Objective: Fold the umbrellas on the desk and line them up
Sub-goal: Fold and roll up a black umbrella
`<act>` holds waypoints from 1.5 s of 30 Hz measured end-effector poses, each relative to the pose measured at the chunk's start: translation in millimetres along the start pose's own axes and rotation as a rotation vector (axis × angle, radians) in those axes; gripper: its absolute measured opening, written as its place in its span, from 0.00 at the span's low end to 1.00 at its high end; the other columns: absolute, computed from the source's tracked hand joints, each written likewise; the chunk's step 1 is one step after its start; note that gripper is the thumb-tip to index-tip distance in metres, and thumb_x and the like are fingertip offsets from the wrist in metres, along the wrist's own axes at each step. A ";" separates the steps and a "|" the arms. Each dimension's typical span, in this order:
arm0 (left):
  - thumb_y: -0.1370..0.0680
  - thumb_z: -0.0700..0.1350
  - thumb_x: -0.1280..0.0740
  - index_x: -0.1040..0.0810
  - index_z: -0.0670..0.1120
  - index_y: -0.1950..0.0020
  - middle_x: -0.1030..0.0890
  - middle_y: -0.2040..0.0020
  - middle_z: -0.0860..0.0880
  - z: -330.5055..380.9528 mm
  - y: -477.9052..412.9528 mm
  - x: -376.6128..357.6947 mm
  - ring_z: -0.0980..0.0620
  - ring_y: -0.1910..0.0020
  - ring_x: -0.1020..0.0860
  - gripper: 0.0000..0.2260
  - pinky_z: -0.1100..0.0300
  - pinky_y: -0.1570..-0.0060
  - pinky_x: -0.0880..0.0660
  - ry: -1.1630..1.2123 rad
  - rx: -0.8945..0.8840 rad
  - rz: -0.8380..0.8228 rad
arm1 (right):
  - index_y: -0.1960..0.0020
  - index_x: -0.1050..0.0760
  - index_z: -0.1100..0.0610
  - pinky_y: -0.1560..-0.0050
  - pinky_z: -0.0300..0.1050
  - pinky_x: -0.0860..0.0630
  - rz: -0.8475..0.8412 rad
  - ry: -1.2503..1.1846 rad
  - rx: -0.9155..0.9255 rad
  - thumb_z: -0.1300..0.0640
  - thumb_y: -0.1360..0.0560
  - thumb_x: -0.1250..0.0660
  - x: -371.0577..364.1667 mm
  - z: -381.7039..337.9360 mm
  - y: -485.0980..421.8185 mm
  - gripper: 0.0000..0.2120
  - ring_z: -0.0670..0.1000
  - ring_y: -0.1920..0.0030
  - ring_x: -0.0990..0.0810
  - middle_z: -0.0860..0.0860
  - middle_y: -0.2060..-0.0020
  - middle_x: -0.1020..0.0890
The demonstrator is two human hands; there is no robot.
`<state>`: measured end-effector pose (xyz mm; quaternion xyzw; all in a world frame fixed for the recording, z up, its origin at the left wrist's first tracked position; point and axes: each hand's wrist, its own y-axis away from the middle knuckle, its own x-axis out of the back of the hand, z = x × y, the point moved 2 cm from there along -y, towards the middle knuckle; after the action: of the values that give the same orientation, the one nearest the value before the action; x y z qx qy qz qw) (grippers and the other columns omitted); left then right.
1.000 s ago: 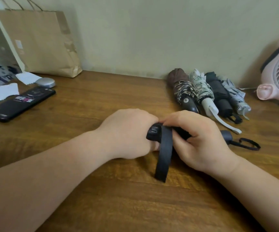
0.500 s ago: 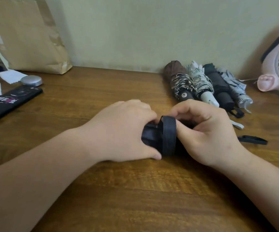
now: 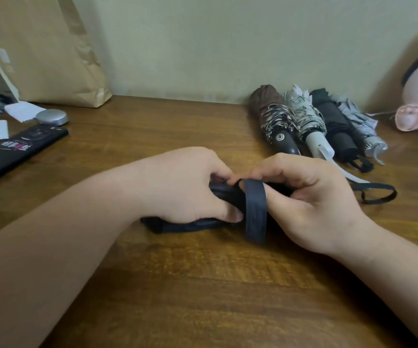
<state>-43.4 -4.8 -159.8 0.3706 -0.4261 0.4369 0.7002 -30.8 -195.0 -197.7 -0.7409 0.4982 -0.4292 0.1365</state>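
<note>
Strap (image 3: 255, 209) now slack over umbrella (image 3: 177, 226) between left grip (image 3: 177, 187), right grip (image 3: 310, 204).

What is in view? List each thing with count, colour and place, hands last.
navy umbrella: 1, dark blue, desk centre
closure strap: 1, dark blue, over navy umbrella
folded umbrellas: 4, brown, white, black, grey, right rear
paper bag: 1, brown, back left
phone: 1, black, left
round object: 1, silver, behind phone
paper scraps: 2, white, far left
fan: 1, pink, right edge
desk: 1, brown
left hand: 1, grips navy umbrella
right hand: 1, grips navy umbrella
</note>
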 end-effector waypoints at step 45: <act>0.23 0.61 0.32 0.19 0.62 0.46 0.19 0.52 0.63 -8.6 14.4 3.3 0.63 0.52 0.22 0.08 0.56 0.47 0.24 0.075 -0.016 0.006 | 0.55 0.18 0.57 0.60 0.45 0.20 0.063 -0.016 -0.127 0.57 0.22 0.28 2.8 -6.8 -2.4 0.05 0.47 0.61 0.16 0.50 0.61 0.14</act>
<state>-53.6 8.8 -157.7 0.3473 -0.4043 0.4492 0.7171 -34.1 -194.8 -190.8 -0.7354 0.5463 -0.3865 0.1067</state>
